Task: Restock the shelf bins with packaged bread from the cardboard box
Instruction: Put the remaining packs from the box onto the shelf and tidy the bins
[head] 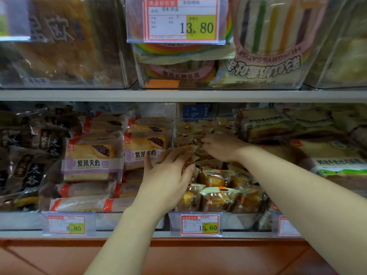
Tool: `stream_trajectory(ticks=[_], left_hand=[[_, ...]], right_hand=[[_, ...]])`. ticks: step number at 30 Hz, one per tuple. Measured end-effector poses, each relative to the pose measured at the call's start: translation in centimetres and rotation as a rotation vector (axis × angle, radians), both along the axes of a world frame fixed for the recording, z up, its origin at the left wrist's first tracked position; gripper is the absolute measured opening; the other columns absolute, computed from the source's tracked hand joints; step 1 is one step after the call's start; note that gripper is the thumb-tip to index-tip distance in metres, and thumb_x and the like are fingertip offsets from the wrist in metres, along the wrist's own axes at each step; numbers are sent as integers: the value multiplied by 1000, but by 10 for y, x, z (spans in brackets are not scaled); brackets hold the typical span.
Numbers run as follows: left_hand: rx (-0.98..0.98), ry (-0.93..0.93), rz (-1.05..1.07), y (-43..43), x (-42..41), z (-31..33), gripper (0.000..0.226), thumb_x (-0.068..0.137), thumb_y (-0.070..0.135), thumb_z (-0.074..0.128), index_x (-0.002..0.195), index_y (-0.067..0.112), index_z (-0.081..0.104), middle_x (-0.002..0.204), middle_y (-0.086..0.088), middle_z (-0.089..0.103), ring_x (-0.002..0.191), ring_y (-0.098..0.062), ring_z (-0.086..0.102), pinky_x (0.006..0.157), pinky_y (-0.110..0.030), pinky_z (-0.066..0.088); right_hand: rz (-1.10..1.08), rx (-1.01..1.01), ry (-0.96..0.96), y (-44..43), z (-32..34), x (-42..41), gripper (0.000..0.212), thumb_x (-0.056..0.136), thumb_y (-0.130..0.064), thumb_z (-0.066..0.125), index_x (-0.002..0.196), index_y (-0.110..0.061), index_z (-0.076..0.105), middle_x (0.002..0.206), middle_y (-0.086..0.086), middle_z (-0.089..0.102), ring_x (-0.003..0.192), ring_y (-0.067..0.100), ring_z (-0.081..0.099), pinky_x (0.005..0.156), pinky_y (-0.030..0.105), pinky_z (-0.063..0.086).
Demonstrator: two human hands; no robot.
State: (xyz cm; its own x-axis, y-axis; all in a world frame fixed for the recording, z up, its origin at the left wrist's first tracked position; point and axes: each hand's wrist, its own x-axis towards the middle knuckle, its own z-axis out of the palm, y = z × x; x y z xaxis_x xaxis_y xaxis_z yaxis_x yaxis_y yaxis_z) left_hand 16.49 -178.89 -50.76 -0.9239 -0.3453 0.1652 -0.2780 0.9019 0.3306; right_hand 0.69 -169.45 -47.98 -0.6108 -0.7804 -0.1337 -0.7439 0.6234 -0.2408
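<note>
Both my hands reach into a clear shelf bin point(214, 217) on the lower shelf, filled with several small packaged breads point(216, 197) in golden-brown wrappers. My left hand point(168, 175) lies at the bin's left side, fingers straight, touching the packets near the bin wall. Farther back, my right hand point(220, 145) has its fingers curled on a small packet point(196, 147) in the pile. The cardboard box is out of view.
Left of this bin sit purple-rice toast packs point(93, 161) and dark-wrapped loaves point(29, 155). Sandwich bread packs point(264, 124) fill the right. Price tags point(200, 225) hang on the shelf edge. The upper shelf point(178, 95) holds bins of rainbow toast point(274, 36).
</note>
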Motion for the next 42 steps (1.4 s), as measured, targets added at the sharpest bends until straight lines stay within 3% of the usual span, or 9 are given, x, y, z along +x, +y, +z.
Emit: stream_trajectory(ticks=[6,13,15,17,22,27,35,39,42], left_hand=[[8,11,0,1,1,0,46,100,46,25,144,38,32,153,19,25,144,-9,11,117,-53,-1],[38,19,-4,-4,5,1,44,100,44,24,143,40,34,151,20,28,144,-9,13,117,-50,-3],[37,18,-5,-4,6,2,44,100,44,24,143,39,34,151,20,27,144,-9,14,117,-51,-3],[38,17,-6,-4,7,2,45,100,44,24,143,38,34,151,20,27,144,-9,14,118,-52,-2],[33,20,-5,-4,7,0,44,100,45,24,143,38,35,151,19,28,144,-10,14,118,-53,-1],[34,23,-5,-5,6,-1,44,100,45,25,142,38,35,151,20,27,144,-11,14,118,-53,-2],[24,44,-18,-10,3,-7,45,99,47,23,143,40,33,151,23,25,144,-9,12,117,-51,-4],[30,63,-28,-12,4,-6,44,99,46,25,141,39,37,150,21,29,143,-10,16,118,-50,-3],[93,184,9,-9,13,-8,38,100,41,30,134,35,48,143,16,41,138,-11,28,118,-47,5]], right_hand=[[66,-101,112,-7,0,4,47,102,-32,28,149,-25,26,160,-5,8,147,18,4,118,40,4],[31,-98,-78,-32,-7,-8,40,101,-31,32,135,-16,48,139,9,48,120,22,48,97,34,40],[43,-47,-52,-33,-7,-7,38,101,-31,30,125,-14,54,136,11,49,117,22,48,95,35,40],[41,-4,33,-33,-7,-4,42,102,-34,29,129,-14,53,147,11,36,132,25,37,104,39,32],[47,-281,185,-34,-2,-3,40,100,-28,44,139,-18,45,141,7,45,128,23,44,101,35,38],[16,-280,236,-46,-7,-5,20,91,-23,61,108,-14,66,110,4,65,98,17,60,77,25,41],[-134,-416,313,-56,-18,-10,11,90,-21,62,84,-15,70,77,-6,59,70,8,53,64,22,34],[-115,-278,207,-56,-7,-9,13,89,-26,63,83,-15,68,79,-3,63,79,15,62,64,25,41],[-81,-256,103,-39,9,4,23,93,-35,57,104,-18,68,101,0,67,95,17,63,83,33,50]])
